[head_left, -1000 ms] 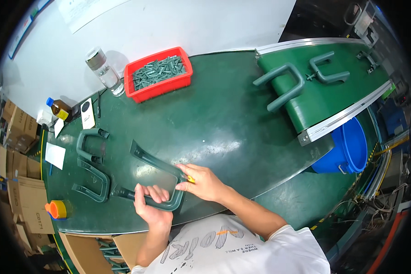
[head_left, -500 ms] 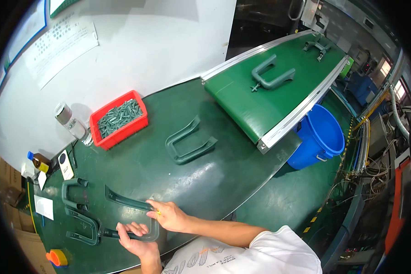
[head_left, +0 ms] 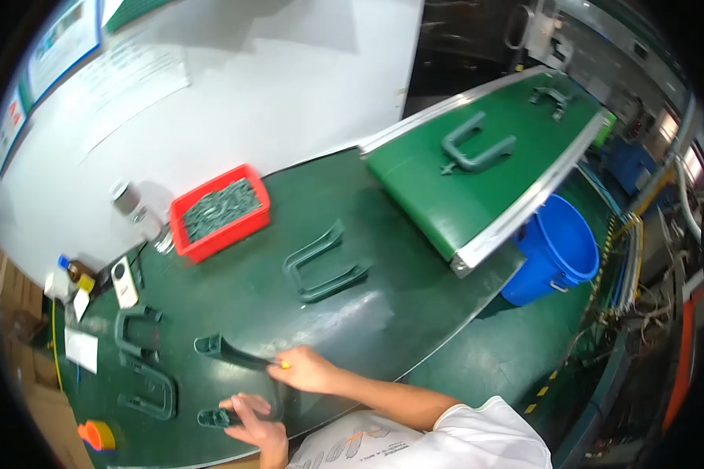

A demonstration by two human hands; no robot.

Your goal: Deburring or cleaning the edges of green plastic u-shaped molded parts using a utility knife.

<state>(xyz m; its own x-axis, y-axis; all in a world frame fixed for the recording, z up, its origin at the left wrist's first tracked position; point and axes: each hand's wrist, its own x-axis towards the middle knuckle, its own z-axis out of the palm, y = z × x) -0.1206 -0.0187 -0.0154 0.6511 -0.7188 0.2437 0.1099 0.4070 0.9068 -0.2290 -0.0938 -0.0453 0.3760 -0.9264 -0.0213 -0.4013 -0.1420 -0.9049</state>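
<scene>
A dark green U-shaped plastic handle [head_left: 242,356] is held just above the near part of the table, its two arms pointing left. My left hand [head_left: 256,422] is closed around its nearer arm. At the bend end of the farther arm, my right hand [head_left: 305,370] has its fingers closed on the handle. A small yellow object [head_left: 285,365] shows between the right fingers; its kind is mostly hidden. To the left lie two similar U-shaped handles [head_left: 170,395], and another handle [head_left: 296,273] rests farther back on the table.
A red bin [head_left: 225,245] of small green pieces stands by the wall beside a clear bottle [head_left: 137,215]. A green conveyor [head_left: 430,187] carries more handles. A blue bucket [head_left: 551,250] stands right of the table. An orange tape roll [head_left: 98,435] sits near left.
The view has shifted slightly. The held handle has tilted, so its arm ends now face me more. Both hands keep their hold.
</scene>
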